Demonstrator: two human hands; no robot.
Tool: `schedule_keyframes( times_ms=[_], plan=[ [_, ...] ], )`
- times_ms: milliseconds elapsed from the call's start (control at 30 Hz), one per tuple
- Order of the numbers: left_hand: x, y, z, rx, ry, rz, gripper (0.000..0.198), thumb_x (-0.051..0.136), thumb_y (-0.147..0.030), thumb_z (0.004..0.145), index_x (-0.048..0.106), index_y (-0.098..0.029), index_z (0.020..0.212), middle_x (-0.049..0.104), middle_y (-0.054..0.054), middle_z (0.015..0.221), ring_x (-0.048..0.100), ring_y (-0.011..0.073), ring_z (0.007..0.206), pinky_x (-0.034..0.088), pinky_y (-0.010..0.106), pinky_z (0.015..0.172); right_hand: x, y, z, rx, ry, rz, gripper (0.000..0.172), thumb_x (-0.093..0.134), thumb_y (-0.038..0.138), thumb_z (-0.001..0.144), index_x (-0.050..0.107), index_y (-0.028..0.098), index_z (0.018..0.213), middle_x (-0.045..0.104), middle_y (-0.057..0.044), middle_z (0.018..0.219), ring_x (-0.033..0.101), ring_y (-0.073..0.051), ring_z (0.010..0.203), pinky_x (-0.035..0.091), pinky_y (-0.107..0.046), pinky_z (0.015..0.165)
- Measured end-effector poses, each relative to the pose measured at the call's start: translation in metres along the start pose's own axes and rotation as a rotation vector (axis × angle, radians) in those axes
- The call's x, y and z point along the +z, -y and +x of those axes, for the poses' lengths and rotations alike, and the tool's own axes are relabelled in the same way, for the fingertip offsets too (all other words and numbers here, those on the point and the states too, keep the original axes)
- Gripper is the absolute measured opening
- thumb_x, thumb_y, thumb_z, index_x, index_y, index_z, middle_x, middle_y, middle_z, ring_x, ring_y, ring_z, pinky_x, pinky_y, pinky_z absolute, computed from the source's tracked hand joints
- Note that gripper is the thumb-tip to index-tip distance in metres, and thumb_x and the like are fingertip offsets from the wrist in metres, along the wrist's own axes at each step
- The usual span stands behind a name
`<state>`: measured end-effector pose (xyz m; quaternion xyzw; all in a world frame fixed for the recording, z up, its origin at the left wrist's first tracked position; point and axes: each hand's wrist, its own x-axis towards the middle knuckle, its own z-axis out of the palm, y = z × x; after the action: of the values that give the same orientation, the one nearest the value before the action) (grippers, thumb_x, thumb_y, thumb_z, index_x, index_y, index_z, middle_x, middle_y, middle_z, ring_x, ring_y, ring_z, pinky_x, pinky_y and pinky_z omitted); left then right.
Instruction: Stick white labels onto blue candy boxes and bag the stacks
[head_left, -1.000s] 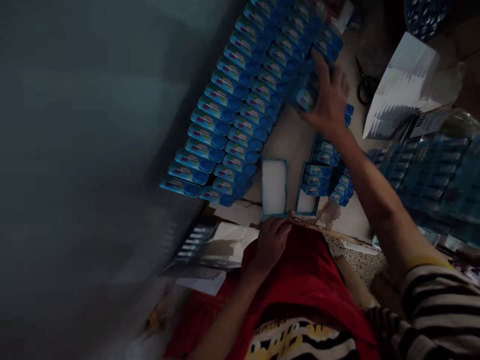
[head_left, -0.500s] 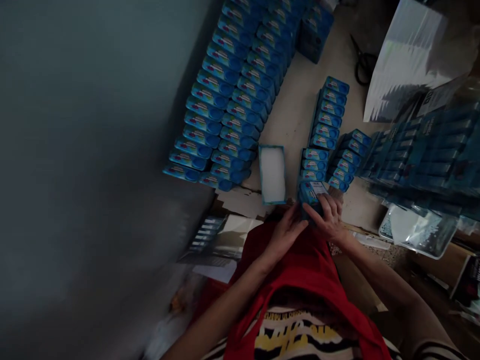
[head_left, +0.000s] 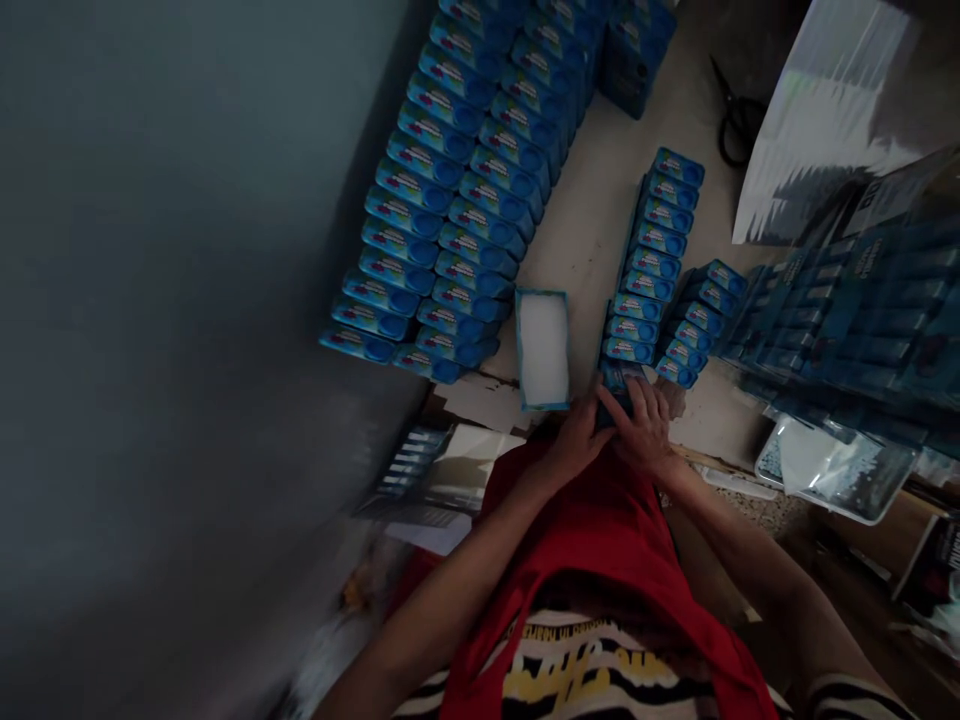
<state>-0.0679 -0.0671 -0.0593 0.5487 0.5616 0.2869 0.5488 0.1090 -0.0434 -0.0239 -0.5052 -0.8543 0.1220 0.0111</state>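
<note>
At the table's front edge, both hands are on a small blue printed box (head_left: 619,376), mostly covered by my fingers. My left hand (head_left: 576,445) grips its left side, thumb and fingers close to the other hand. My right hand (head_left: 643,428) lies over its top and right side with bent fingers. Directly beyond it runs a row of similar blue boxes (head_left: 649,262) standing close together. A shorter row of blue boxes (head_left: 691,328) is to its right. Left of my hands lies a shallow blue-edged tray (head_left: 543,350) with a white inside.
Long double rows of blue packs (head_left: 450,200) line the table's left side by a grey wall (head_left: 165,300). Black scissors (head_left: 735,125) and a shiny plastic sheet (head_left: 817,120) lie at the back right. Wrapped blue packs (head_left: 862,310) and a clear tray (head_left: 832,465) are on the right.
The held box has tilted and its lighter label side shows less. My right hand has shifted slightly left, closer to my left hand. The camera view has moved slightly.
</note>
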Motion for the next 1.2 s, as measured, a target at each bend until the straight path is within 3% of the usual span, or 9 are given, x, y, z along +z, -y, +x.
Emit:
schedule_keyframes(
  times_ms=[267, 433, 633, 767, 867, 967, 1033, 1100, 1200],
  plan=[
    [0.03, 0.017, 0.003, 0.016, -0.125, 0.226, 0.069, 0.049, -0.04, 0.108, 0.029, -0.016, 0.17, 0.035, 0.023, 0.174, 0.021, 0.0355, 0.168, 0.028, 0.063, 0.133, 0.004, -0.02, 0.024, -0.104, 0.238, -0.024, 0.068, 0.064, 0.03, 0.102, 0.043, 0.024, 0.167, 0.034, -0.021, 0.175, 0.033, -0.039, 0.163, 0.029, -0.067, 0.129],
    [0.024, 0.025, 0.016, -0.045, -0.152, 0.118, 0.06, 0.047, -0.039, 0.109, 0.041, -0.019, 0.165, 0.048, 0.02, 0.167, 0.042, 0.033, 0.159, 0.039, 0.058, 0.128, -0.067, 0.005, 0.064, 0.001, 0.269, 0.067, 0.091, 0.089, 0.052, 0.08, 0.055, 0.022, 0.159, 0.028, -0.026, 0.176, 0.027, -0.051, 0.162, 0.032, -0.077, 0.122],
    [0.013, -0.006, 0.024, -0.111, -0.296, 0.07, 0.055, 0.056, -0.043, 0.105, 0.055, -0.02, 0.155, 0.062, 0.017, 0.154, 0.06, 0.0323, 0.142, 0.051, 0.053, 0.118, -0.138, -0.06, 0.259, 0.093, -0.138, 0.187, 0.057, 0.078, 0.045, 0.094, 0.064, 0.022, 0.144, 0.038, -0.019, 0.172, 0.037, -0.038, 0.16, 0.038, -0.06, 0.127],
    [-0.026, -0.017, 0.001, -0.144, -0.409, 0.105, 0.039, 0.055, -0.04, 0.107, 0.069, -0.025, 0.139, 0.074, 0.012, 0.137, 0.069, 0.0272, 0.127, 0.058, 0.045, 0.109, -0.134, -0.117, 0.42, 0.269, -0.149, 0.108, 0.096, 0.084, 0.038, 0.089, 0.033, 0.009, 0.166, 0.027, -0.028, 0.174, 0.027, -0.035, 0.164, 0.032, -0.056, 0.13],
    [-0.059, -0.013, -0.032, -0.318, -0.617, 0.075, 0.031, 0.06, -0.042, 0.104, 0.076, -0.025, 0.124, 0.079, 0.01, 0.122, 0.073, 0.0266, 0.118, 0.057, 0.045, 0.109, -0.138, -0.129, 0.478, 0.209, -0.122, 0.039, 0.118, 0.098, 0.038, 0.073, 0.034, 0.008, 0.167, 0.037, -0.026, 0.171, 0.034, -0.039, 0.161, 0.029, -0.055, 0.133],
    [-0.083, -0.002, -0.06, -0.558, -0.899, -0.128, 0.035, 0.067, -0.05, 0.097, 0.075, -0.022, 0.117, 0.078, 0.011, 0.12, 0.073, 0.0274, 0.114, 0.056, 0.045, 0.108, -0.143, -0.104, 0.463, -0.093, -0.344, 0.123, 0.085, 0.07, 0.072, 0.086, 0.054, 0.029, 0.157, 0.056, -0.004, 0.16, 0.044, -0.041, 0.155, 0.031, -0.056, 0.127],
    [-0.1, 0.008, -0.065, -0.662, -1.084, -0.304, 0.043, 0.071, -0.056, 0.092, 0.072, -0.021, 0.118, 0.078, 0.012, 0.117, 0.074, 0.0268, 0.112, 0.057, 0.044, 0.105, -0.139, -0.064, 0.412, -0.261, -0.432, 0.278, 0.064, 0.062, 0.069, 0.095, 0.06, 0.038, 0.15, 0.066, -0.002, 0.147, 0.056, -0.037, 0.144, 0.042, -0.059, 0.117],
    [-0.118, 0.017, -0.059, -0.666, -1.216, -0.413, 0.052, 0.074, -0.06, 0.088, 0.069, -0.02, 0.121, 0.076, 0.011, 0.117, 0.073, 0.025, 0.112, 0.057, 0.04, 0.103, -0.124, -0.012, 0.339, -0.311, -0.338, 0.446, 0.054, 0.061, 0.056, 0.102, 0.062, 0.028, 0.148, 0.072, -0.011, 0.127, 0.071, -0.032, 0.119, 0.058, -0.054, 0.097],
    [-0.147, 0.021, -0.036, -0.612, -1.298, -0.541, 0.058, 0.075, -0.063, 0.087, 0.062, -0.023, 0.127, 0.072, 0.009, 0.123, 0.07, 0.0209, 0.113, 0.057, 0.034, 0.099, -0.078, 0.066, 0.233, -0.284, -0.048, 0.55, 0.059, 0.064, 0.049, 0.102, 0.055, 0.019, 0.152, 0.068, -0.019, 0.133, 0.067, -0.035, 0.124, 0.059, -0.057, 0.104]
  ],
)
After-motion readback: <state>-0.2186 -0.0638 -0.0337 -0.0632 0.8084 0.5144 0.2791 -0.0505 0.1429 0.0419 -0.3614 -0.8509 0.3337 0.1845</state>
